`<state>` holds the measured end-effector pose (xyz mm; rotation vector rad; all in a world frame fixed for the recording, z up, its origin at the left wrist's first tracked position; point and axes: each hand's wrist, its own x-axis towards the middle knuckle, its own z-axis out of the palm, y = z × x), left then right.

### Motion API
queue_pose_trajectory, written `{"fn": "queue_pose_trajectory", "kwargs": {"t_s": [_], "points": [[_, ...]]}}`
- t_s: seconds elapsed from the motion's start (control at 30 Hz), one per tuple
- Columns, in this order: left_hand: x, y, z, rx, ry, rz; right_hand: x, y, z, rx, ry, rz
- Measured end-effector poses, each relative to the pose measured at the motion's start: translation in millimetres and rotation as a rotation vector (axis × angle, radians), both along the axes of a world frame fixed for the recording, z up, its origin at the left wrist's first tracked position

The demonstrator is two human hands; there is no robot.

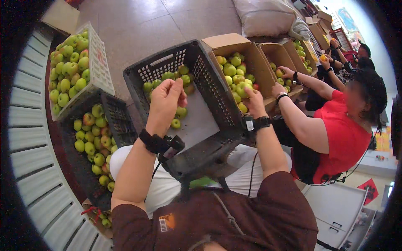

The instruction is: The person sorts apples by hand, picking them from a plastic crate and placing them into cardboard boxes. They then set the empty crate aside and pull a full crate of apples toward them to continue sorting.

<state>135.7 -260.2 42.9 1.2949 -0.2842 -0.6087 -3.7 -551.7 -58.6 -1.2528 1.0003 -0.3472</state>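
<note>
Before me stands a black plastic crate (209,125) with several green apples (176,123) inside, mostly towards its far left part. My left hand (168,98) is raised above the crate with its fingers drawn together; whether something small is between them cannot be told. To the right, my right hand (256,102) holds a green apple (242,90) over a cardboard box (230,42) of green and reddish apples. Dark bands with small devices are strapped round both my wrists.
At the left are a white crate (102,59) and a second black crate (117,109), both holding apples. A co-worker (329,125) on the right reaches into another cardboard box (278,56). A white sack (267,18) lies beyond the boxes.
</note>
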Motion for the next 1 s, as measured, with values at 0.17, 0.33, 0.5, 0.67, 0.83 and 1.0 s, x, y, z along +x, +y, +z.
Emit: {"fn": "queue_pose_trajectory", "kwargs": {"t_s": [0.17,0.33,0.5,0.67,0.83,1.0], "points": [[1.2,7.9,1.8,0.042,0.041,0.025,-17.6,-59.2,-49.5,-0.222,0.243,0.003],[3.5,-1.2,-4.1,0.029,0.058,-0.003,-36.2,-95.6,-87.0,-0.740,0.453,0.073],[4.9,-2.3,-8.0,0.007,0.078,0.021,-13.6,-50.2,-58.7,-1.087,0.785,0.501],[8.5,-1.6,-7.4,0.012,0.112,0.060,-7.7,-38.0,-60.6,-1.402,0.849,0.651],[17.8,2.1,0.9,-0.049,0.218,0.120,-6.8,-61.4,-66.4,-1.245,0.836,0.748],[24.8,6.8,4.8,-0.027,0.191,0.164,25.5,-58.9,-37.1,-1.214,0.533,0.508]]}}
